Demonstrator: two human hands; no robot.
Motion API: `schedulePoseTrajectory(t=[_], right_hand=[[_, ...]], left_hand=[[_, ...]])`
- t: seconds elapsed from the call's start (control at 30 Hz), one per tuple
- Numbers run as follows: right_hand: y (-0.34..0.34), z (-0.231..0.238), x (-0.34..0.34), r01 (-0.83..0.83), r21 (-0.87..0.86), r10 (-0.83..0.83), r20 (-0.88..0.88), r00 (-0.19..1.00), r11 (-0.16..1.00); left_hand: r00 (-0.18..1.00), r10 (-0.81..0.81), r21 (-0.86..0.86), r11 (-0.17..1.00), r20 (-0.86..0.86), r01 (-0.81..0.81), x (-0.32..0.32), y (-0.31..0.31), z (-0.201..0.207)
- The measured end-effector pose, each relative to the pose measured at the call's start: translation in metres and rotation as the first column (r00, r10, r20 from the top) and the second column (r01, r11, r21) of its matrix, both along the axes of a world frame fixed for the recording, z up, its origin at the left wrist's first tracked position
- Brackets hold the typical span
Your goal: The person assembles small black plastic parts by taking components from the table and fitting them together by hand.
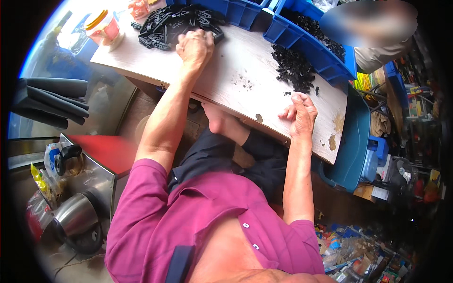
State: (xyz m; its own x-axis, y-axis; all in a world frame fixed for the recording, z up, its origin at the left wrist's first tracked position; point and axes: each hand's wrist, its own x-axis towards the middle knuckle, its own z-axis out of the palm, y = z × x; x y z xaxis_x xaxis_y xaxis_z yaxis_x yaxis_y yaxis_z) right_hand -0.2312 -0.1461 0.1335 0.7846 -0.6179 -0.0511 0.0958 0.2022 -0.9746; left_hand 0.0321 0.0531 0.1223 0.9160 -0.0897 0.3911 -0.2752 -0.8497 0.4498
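Note:
My left hand reaches to the far left of the pale table. Its fingers curl down at the near edge of a heap of black strap-like pieces with white printing; whatever they grip is hidden. On the right, my right hand is raised near the table's front part, thumb and forefinger pressed together. A tiny black toothed piece shows right by those fingertips; whether it is held or lies on the table I cannot tell. Just beyond is a loose pile of small black plastic parts.
Blue bins line the table's back, one with black parts inside. A jar with a yellow lid stands at the far left corner. A teal tub is beside the right edge. Another person's sleeve shows behind the bins.

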Motion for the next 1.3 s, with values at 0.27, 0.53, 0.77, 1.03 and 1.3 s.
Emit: schedulePoseTrajectory(t=[0.27, 0.53, 0.77, 1.03, 1.3], right_hand=[[0.001, 0.001, 0.0, 0.033, 0.018, -0.033, 0.015, 0.999, 0.999], [0.002, 0.001, 0.0, 0.044, 0.006, -0.044, -0.001, 0.999, 0.999], [0.001, 0.0, -0.002, 0.026, 0.012, -0.026, 0.014, 1.0, 1.0], [0.0, -0.002, -0.003, 0.031, 0.02, -0.031, 0.013, 0.999, 0.999], [0.001, -0.001, -0.002, 0.049, 0.014, -0.049, 0.015, 0.999, 0.999]], left_hand=[[0.922, -0.326, 0.063, 0.945, 0.208, 0.32, -0.049, -0.022, -0.005], [0.824, -0.487, -0.016, 0.859, 0.289, 0.512, -0.059, -0.02, -0.008], [0.676, -0.684, 0.131, 0.723, 0.273, 0.678, -0.051, -0.015, -0.005], [0.551, -0.808, 0.291, 0.589, 0.207, 0.754, -0.056, -0.027, 0.012], [0.466, -0.872, 0.193, 0.488, 0.149, 0.851, -0.061, -0.035, 0.009]])
